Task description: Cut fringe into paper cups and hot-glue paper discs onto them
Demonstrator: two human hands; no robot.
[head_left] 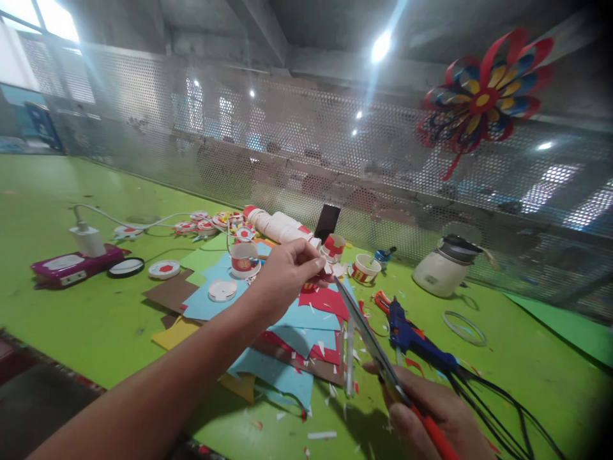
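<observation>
My left hand [290, 275] reaches over the middle of the table, thumb and fingers pinched on a small white and red paper piece [327, 271]. In my right hand [426, 409], at the lower right, is a pair of scissors [364, 329] with red handles. Its long metal blades point up and away, their tips close to the paper piece; whether they touch it I cannot tell. Beneath both hands lie blue paper sheets [292, 377] and red paper [325, 303], strewn with small cut scraps. A paper cup [244, 259] stands just left of my left hand.
A blue glue gun [407, 332] with black cables lies right of the scissors. Further back are a cut cup [364, 271], stacked white cups [278, 225], a dark phone [328, 222] and a cream kettle [443, 268]. A purple power strip [71, 265] sits at left.
</observation>
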